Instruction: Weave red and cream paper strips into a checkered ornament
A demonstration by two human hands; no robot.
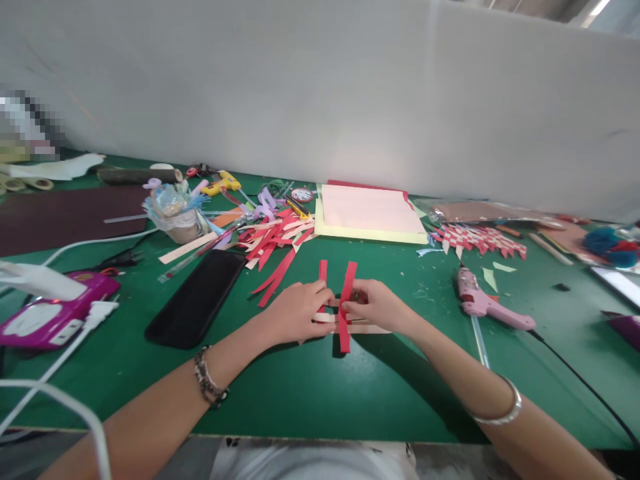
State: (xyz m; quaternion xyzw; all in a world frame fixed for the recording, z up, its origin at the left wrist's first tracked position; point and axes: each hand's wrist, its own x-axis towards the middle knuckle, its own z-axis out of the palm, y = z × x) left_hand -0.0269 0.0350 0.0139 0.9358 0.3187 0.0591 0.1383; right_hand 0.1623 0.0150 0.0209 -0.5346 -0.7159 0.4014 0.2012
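Note:
Strips of paper cross one another above the green table in front of me. My left hand (299,311) has its fingers closed on the left part, where pale strips (325,318) meet an upright red strip (323,270). My right hand (380,305) pinches a second red paper strip (345,339), which stands nearly upright across the pale ones. One pale strip (370,329) reaches out to the right beneath that hand. My fingers hide part of where the strips cross.
A loose pile of red and pale strips (275,240) lies behind my left hand, near a black phone (197,300). Stacked paper sheets (370,210) lie at the back. To the right are a pink glue gun (483,303) with its cord and a woven red-white piece (475,239).

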